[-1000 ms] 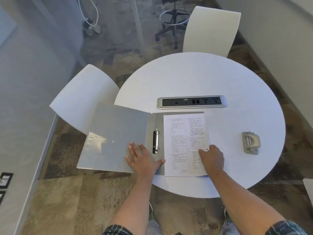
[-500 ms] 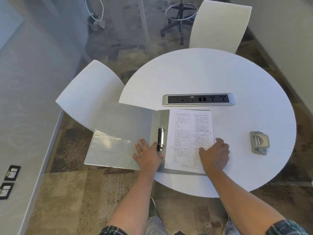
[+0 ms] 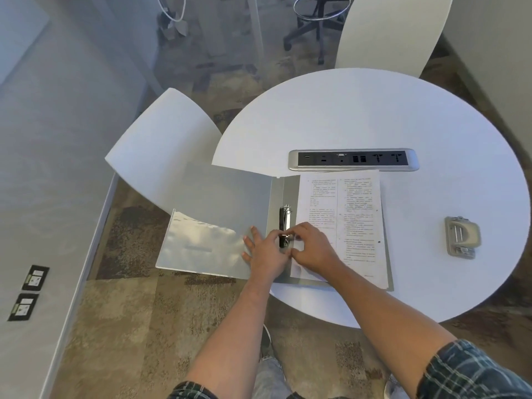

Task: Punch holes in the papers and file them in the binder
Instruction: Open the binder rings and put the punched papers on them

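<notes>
1. The right hand (image 3: 312, 247) lies across the lower left part of the papers (image 3: 345, 223), its fingers curled onto the near end of the ring mechanism (image 3: 285, 227). Whether it pinches a tab or only presses there I cannot tell; the knuckles cover the contact.
2. The left hand (image 3: 266, 253) meets it from the other side, palm down on the inner edge of the binder's open cover, fingers spread loosely and the thumb side up against the same near end of the clasp. Both hands are about equally close to it.
3. The relation that matters: the ring mechanism runs away from the person, along the spine of the binder (image 3: 224, 214), and the papers lie just to its right on the back cover, long edge parallel to it. A dark dot near their right edge looks like a punched hole, so the punched side may be facing away from the rings.
4. The near end of the clasp is hidden, so it is unclear if the rings are open or shut.
5. Farther right, well apart from the papers, the hole punch (image 3: 462, 237) sits alone on the table (image 3: 374, 116).
6. Beyond the papers is the socket strip (image 3: 353, 159).
</notes>
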Motion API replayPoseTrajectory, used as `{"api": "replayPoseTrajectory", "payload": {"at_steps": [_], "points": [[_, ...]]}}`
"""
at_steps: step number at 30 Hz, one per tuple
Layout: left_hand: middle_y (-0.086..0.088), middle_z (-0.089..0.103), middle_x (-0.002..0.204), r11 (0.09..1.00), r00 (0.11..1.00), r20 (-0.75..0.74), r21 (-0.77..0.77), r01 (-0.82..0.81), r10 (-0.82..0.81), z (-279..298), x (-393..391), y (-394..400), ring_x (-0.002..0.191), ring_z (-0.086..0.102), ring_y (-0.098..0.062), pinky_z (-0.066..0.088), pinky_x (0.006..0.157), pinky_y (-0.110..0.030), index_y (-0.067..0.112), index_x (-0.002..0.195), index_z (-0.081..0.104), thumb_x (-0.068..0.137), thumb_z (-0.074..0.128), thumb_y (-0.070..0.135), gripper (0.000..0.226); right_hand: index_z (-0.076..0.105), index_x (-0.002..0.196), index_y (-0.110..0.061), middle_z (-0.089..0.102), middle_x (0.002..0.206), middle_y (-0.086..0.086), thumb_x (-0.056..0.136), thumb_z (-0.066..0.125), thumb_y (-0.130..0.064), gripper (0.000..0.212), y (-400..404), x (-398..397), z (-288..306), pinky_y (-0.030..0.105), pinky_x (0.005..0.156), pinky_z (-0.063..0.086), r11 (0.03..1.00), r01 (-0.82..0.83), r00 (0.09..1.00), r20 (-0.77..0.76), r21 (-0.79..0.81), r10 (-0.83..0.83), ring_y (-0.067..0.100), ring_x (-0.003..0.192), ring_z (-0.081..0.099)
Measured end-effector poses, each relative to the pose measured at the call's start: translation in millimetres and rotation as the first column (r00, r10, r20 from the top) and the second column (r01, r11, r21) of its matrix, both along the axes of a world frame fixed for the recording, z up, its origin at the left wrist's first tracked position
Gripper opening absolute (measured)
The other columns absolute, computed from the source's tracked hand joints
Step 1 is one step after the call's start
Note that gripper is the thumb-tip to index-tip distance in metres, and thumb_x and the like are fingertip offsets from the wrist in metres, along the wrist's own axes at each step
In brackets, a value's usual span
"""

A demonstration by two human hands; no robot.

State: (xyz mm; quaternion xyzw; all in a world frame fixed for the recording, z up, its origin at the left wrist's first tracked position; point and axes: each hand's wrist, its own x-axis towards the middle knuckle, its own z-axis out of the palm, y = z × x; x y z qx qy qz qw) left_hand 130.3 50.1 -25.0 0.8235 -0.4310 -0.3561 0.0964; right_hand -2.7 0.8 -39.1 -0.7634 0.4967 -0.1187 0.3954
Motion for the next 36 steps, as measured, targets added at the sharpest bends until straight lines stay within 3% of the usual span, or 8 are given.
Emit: {"api": "replayPoseTrajectory", "payload": {"at_steps": [3, 8, 12, 17, 22, 27, 30, 36], "points": [[-0.007, -0.01, 0.171, 0.999, 0.999, -0.037, 0.026, 0.022, -0.021, 3, 6, -2, 0.155, -0.013, -0.041, 0.002, 0.121, -0.066, 0.045, 0.139, 0.05, 0.092, 0.065, 0.023, 0.054, 0.071, 0.114, -0.025, 0.059, 0.115, -0.005, 0.072, 0.081, -0.021, 0.043, -5, 2, -8, 0.041, 0.094, 0.052, 0.997, 0.037, 0.999, -0.025, 0.069, -0.036, 0.013, 0.1, 0.06], [-0.003, -0.015, 0.171, 0.996, 0.996, -0.066, 0.065, 0.062, -0.058, 7, 8, -3, 0.155, -0.014, -0.042, 0.0, 0.121, -0.066, 0.043, 0.136, 0.05, 0.085, 0.055, 0.003, 0.064, 0.07, 0.101, -0.038, 0.052, 0.116, -0.007, 0.069, 0.08, -0.018, 0.039, -15, 6, -12, 0.039, 0.099, 0.038, 0.977, 0.033, 0.995, -0.101, 0.211, -0.012, 0.014, 0.105, 0.056], [-0.002, -0.011, 0.171, 0.998, 0.992, -0.122, 0.057, 0.041, -0.033, 9, 12, -8, 0.155, -0.008, -0.045, 0.004, 0.119, -0.069, 0.044, 0.117, 0.055, 0.082, 0.055, 0.006, 0.051, 0.069, 0.089, -0.039, 0.052, 0.111, -0.008, 0.068, 0.079, -0.013, 0.035, -19, 3, -12, 0.036, 0.093, 0.03, 0.969, 0.037, 0.998, -0.061, 0.246, -0.023, 0.012, 0.096, 0.054], [-0.001, -0.01, 0.171, 0.998, 0.987, -0.158, 0.052, 0.037, -0.028, 11, 17, -12, 0.154, -0.005, -0.047, 0.005, 0.116, -0.073, 0.041, 0.1, 0.054, 0.089, 0.062, 0.017, 0.028, 0.068, 0.073, -0.04, 0.053, 0.101, -0.013, 0.066, 0.078, -0.006, 0.036, -23, -1, -16, 0.039, 0.096, 0.039, 0.96, 0.035, 0.999, 0.007, 0.276, -0.038, 0.005, 0.084, 0.051], [0.001, -0.01, 0.172, 1.0, 0.98, -0.2, 0.019, -0.006, 0.01, 6, 20, -11, 0.155, -0.009, -0.044, 0.003, 0.116, -0.072, 0.038, 0.097, 0.055, 0.094, 0.065, 0.029, 0.013, 0.071, 0.079, -0.03, 0.057, 0.097, -0.01, 0.063, 0.073, -0.004, 0.031, -21, -3, -23, 0.048, 0.102, 0.04, 0.961, 0.064, 0.996, 0.04, 0.268, -0.077, 0.011, 0.083, 0.054], [0.001, -0.014, 0.171, 1.0, 0.975, -0.221, 0.023, 0.022, -0.016, 2, 24, -9, 0.154, -0.015, -0.044, 0.002, 0.118, -0.071, 0.04, 0.106, 0.055, 0.091, 0.069, 0.032, 0.021, 0.073, 0.08, -0.03, 0.061, 0.098, -0.01, 0.064, 0.076, -0.011, 0.025, -22, -2, -20, 0.049, 0.101, 0.042, 0.965, 0.044, 0.997, 0.051, 0.259, -0.059, 0.011, 0.089, 0.057], [0.001, -0.013, 0.171, 0.997, 0.989, -0.127, 0.027, 0.075, -0.071, 0, 17, -4, 0.154, -0.014, -0.043, 0.0, 0.119, -0.071, 0.04, 0.12, 0.051, 0.09, 0.07, 0.029, 0.038, 0.073, 0.082, -0.034, 0.064, 0.096, -0.01, 0.065, 0.071, -0.007, 0.032, -21, -5, -20, 0.047, 0.098, 0.046, 0.968, 0.042, 0.996, 0.063, 0.249, -0.06, 0.01, 0.087, 0.059], [-0.008, -0.005, 0.172, 0.997, 0.988, 0.134, 0.005, 0.082, -0.082, 4, -9, 8, 0.156, -0.011, -0.04, 0.001, 0.12, -0.068, 0.028, 0.153, 0.028, 0.089, 0.073, 0.036, 0.078, 0.071, 0.11, -0.028, 0.07, 0.097, 0.0, 0.079, 0.069, 0.005, 0.045, -14, -22, -15, 0.022, 0.082, 0.049, 0.954, 0.043, 0.962, 0.246, 0.296, -0.119, 0.003, 0.08, 0.06]]}}
